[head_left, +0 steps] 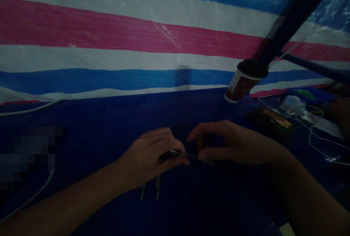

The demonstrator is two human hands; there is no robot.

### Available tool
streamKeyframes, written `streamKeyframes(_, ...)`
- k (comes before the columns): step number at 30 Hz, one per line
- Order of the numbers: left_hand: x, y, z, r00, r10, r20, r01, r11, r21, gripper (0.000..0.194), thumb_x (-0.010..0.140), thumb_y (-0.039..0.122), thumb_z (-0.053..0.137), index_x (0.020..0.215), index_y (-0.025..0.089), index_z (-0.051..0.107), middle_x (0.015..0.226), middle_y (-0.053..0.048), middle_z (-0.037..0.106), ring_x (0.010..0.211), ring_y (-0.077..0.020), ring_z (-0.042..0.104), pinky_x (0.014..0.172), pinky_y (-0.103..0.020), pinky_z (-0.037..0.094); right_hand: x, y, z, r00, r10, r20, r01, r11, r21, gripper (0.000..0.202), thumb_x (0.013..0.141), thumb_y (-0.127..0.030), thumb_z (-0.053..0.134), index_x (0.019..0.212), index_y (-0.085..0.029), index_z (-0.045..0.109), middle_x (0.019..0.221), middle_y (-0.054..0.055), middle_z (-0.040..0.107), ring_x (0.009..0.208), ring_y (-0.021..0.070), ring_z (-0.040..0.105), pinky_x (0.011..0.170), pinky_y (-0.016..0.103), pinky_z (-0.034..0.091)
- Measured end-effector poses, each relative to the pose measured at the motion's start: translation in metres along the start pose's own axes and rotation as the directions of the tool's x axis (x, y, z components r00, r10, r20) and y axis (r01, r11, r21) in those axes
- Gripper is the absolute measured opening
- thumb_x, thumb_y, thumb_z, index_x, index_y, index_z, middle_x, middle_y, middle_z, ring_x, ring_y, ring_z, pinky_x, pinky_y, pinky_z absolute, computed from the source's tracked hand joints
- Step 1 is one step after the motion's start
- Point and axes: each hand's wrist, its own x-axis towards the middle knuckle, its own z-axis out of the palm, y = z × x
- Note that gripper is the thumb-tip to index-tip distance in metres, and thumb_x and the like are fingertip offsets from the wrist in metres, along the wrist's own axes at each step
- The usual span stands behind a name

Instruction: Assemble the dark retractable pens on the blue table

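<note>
My left hand (155,150) is closed around a dark, slim pen (172,153) with a shiny spot on it, held roughly level above the table. From the pen's right end a thin, blurred part runs toward my right hand (218,143). The right thumb and a curled finger come together at that thin part, while the index finger arches above, apart from the thumb. What exactly they pinch is too dark to make out. Beneath my left hand, two pens (158,188) lie side by side with metal tips toward me; the hand hides their upper parts.
A lidded paper cup (242,83) stands at the back right near a dark pole (298,17). Right of it are a dark box (273,121), white cables (310,134) and crumpled white material (292,105). A striped sheet (109,32) hangs behind the blue tabletop (109,114). A blurred-out object (27,156) lies left.
</note>
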Motion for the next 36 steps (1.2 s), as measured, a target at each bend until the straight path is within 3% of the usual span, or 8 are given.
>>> streamKeyframes(3,0.001,0.006,0.003,0.987,-0.138,-0.087,0.128,0.986,-0.107,0.030,0.099,0.054,0.065,0.096,0.024,0.069,0.076,0.002,0.071,0.058,-0.0123,0.063,0.056,-0.027,0.051,0.004,-0.004,0.012,0.997,-0.029,-0.070,0.027,0.999,-0.025,0.030,0.097,-0.039,0.071,0.121,-0.021,0.068,0.091,0.000,0.074,0.077,0.0134,0.067,0.066,0.023,0.050)
streamKeyframes(7,0.005,0.010,0.005,0.940,-0.327,-0.100,0.286,0.911,-0.297,0.020,0.095,0.042,0.073,0.098,0.024,0.064,0.078,0.004,0.073,0.062,-0.0126,0.068,0.056,-0.025,0.053,0.006,-0.009,0.022,0.984,-0.081,-0.160,0.078,0.997,-0.021,0.026,0.101,-0.036,0.064,0.122,-0.021,0.063,0.096,0.002,0.072,0.078,0.0127,0.066,0.065,0.022,0.050)
streamKeyframes(13,0.008,0.011,0.012,0.897,-0.439,-0.057,0.343,0.769,-0.539,0.032,0.093,0.028,0.071,0.115,0.026,0.048,0.079,0.004,0.076,0.067,-0.0161,0.074,0.059,-0.026,0.054,0.007,-0.007,0.026,0.991,-0.055,-0.119,0.059,0.998,0.026,0.059,0.096,-0.019,0.068,0.150,-0.025,0.043,0.095,-0.002,0.070,0.073,0.0098,0.064,0.058,0.019,0.046)
streamKeyframes(15,0.008,0.011,0.012,0.894,-0.435,-0.107,0.347,0.824,-0.447,0.032,0.097,0.030,0.065,0.123,0.026,0.045,0.083,0.003,0.076,0.070,-0.0162,0.073,0.063,-0.029,0.055,0.009,-0.004,0.027,0.985,-0.061,-0.164,0.066,0.998,0.023,0.065,0.093,-0.013,0.067,0.152,-0.026,0.042,0.091,-0.003,0.068,0.073,0.0101,0.064,0.059,0.020,0.046)
streamKeyframes(18,0.006,0.008,0.010,0.880,-0.384,-0.278,0.343,0.921,-0.184,0.031,0.100,0.031,0.059,0.128,0.024,0.047,0.093,0.000,0.074,0.081,-0.0165,0.071,0.073,-0.031,0.054,0.014,0.002,0.030,0.964,-0.029,-0.264,0.053,0.995,0.082,0.067,0.088,-0.012,0.069,0.149,-0.026,0.045,0.085,-0.004,0.066,0.071,0.0108,0.063,0.062,0.022,0.048)
streamKeyframes(21,0.007,0.002,0.006,0.870,-0.332,-0.363,0.365,0.931,0.025,0.023,0.099,0.030,0.058,0.120,0.022,0.054,0.091,0.000,0.068,0.078,-0.0164,0.065,0.071,-0.031,0.051,0.018,0.007,0.030,0.936,0.030,-0.350,0.056,0.971,0.234,0.062,0.087,-0.016,0.073,0.142,-0.024,0.047,0.085,-0.004,0.068,0.071,0.0120,0.065,0.066,0.024,0.050)
streamKeyframes(28,0.015,-0.008,-0.002,0.936,-0.272,-0.223,0.349,0.790,0.505,0.019,0.097,0.031,0.056,0.106,0.018,0.065,0.095,-0.008,0.067,0.088,-0.0289,0.066,0.074,-0.042,0.045,0.019,0.009,0.025,0.909,0.032,-0.416,0.139,0.916,0.375,0.055,0.085,-0.021,0.079,0.132,-0.024,0.050,0.084,-0.001,0.071,0.072,0.0147,0.068,0.064,0.027,0.050)
streamKeyframes(36,0.018,0.005,-0.006,0.951,-0.306,-0.051,0.251,0.663,0.705,0.029,0.103,0.035,0.047,0.079,0.023,0.057,0.066,-0.002,0.062,0.064,-0.0258,0.063,0.067,-0.040,0.041,0.022,0.018,0.017,0.875,0.037,-0.483,0.140,0.935,0.326,0.049,0.087,-0.019,0.076,0.131,-0.023,0.054,0.080,-0.002,0.069,0.069,0.0137,0.064,0.062,0.027,0.048)
